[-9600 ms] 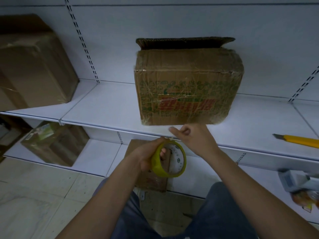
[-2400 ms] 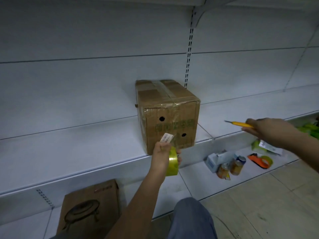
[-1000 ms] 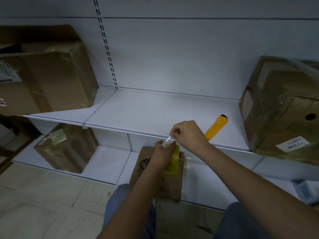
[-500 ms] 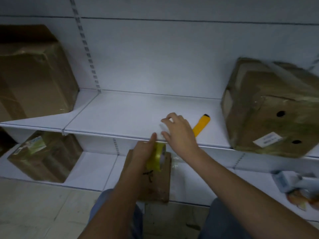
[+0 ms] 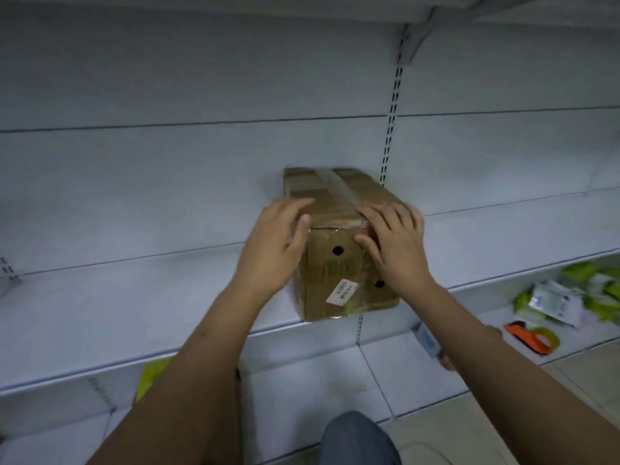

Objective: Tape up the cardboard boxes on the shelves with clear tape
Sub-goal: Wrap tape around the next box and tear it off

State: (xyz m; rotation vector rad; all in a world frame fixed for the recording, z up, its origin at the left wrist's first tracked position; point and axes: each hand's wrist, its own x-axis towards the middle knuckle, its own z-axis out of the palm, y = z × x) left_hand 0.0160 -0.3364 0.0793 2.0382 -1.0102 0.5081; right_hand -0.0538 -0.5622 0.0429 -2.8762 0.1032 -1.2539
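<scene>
Tape roll and knife gone from your hands since half a second ago. Cardboard box point(image 5: 339, 250) sits on the middle shelf point(image 5: 134, 317). Your left hand point(image 5: 275, 243) lies flat at the box's left top edge, right hand point(image 5: 396, 239) at its right; both grips wide, holding nothing. Box is closed, contents hidden. Likely pressing tape down.

Both hands out at mid-frame — fingers straight.

The left hand point(image 5: 273, 239) sits left of centre, palm turned inward, fingers spread and thumb pointing up. The right hand point(image 5: 397, 245) sits just right of centre, palm down, fingers fanned toward the upper left. Both bare forearms rise from the lower edge — left from lower left, right from lower right — converging toward centre.
</scene>
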